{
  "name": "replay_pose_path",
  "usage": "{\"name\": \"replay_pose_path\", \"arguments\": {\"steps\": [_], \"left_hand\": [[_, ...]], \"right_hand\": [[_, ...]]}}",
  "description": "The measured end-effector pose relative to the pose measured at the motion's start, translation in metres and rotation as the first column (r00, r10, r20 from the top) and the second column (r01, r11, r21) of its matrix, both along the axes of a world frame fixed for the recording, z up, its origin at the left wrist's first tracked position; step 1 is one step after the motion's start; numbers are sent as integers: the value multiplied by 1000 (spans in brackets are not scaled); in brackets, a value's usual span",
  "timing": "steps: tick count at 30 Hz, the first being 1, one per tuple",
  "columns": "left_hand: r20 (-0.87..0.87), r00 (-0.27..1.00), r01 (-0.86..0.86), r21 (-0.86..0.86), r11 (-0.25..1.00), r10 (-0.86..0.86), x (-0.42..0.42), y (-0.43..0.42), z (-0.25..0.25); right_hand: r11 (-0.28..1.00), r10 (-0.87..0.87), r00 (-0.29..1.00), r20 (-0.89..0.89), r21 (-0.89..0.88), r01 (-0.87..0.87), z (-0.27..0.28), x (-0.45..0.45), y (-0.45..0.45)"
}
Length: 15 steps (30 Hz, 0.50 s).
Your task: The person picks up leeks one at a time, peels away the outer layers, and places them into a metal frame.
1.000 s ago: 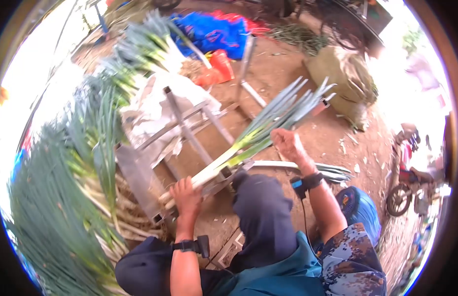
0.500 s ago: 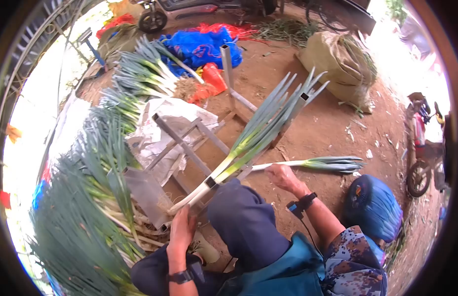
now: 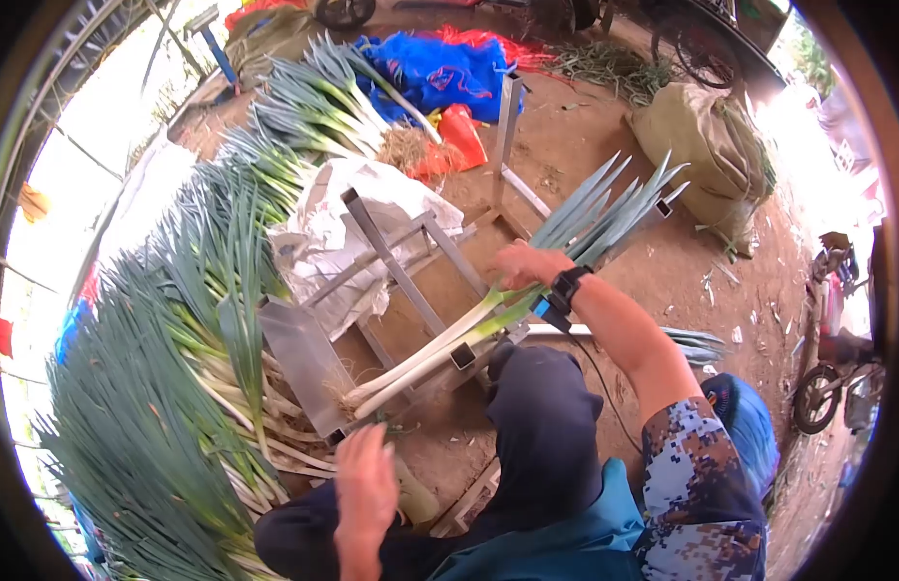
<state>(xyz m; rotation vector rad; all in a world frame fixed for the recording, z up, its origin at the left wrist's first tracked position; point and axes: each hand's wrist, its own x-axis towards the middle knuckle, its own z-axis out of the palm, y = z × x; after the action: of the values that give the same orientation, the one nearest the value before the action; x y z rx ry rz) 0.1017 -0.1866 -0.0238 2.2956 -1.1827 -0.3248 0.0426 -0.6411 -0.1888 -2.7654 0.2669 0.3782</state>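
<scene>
Several long green onions (image 3: 425, 363) lie slanting across a metal frame (image 3: 396, 281), their roots toward me and their leaves pointing away to the right. My right hand (image 3: 529, 264) is closed over them where the white stalks turn green. Just below the root ends, my left hand (image 3: 365, 479) is raised, blurred by motion, its fingers stretched out with nothing visible in them. Another green onion (image 3: 696, 344) lies on the ground beyond my right forearm, partly hidden by it.
A large heap of green onions (image 3: 130, 416) spreads along the left, with another bunch (image 3: 323, 102) farther back. White sacking (image 3: 343, 208) lies behind the frame. Blue plastic (image 3: 440, 77), a red bag (image 3: 459, 140) and a stuffed tan sack (image 3: 701, 145) sit on the dirt floor.
My right hand has moved from the onion on the ground to the green onions on the frame. My left hand has come away from their root ends. The view has shifted.
</scene>
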Motion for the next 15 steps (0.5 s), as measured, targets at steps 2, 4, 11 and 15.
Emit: {"name": "replay_pose_path", "arguments": {"steps": [2, 4, 11, 15], "left_hand": [[-6, 998, 67, 4, 998, -67, 5, -40, -44], [23, 998, 52, -21, 998, -52, 20, -68, -96], [168, 982, -89, 42, 995, 81, 53, -118, -167], [231, 969, -119, 136, 984, 85, 44, -105, -199]], "right_hand": [[999, 18, 948, -318, 50, -3, 15, 16, 3], [996, 64, 904, -423, 87, -29, 29, 20, 10], [994, 81, 978, 194, -91, -65, 22, -24, 36], [999, -5, 967, 254, 32, -3, 22, -48, 57]]}}
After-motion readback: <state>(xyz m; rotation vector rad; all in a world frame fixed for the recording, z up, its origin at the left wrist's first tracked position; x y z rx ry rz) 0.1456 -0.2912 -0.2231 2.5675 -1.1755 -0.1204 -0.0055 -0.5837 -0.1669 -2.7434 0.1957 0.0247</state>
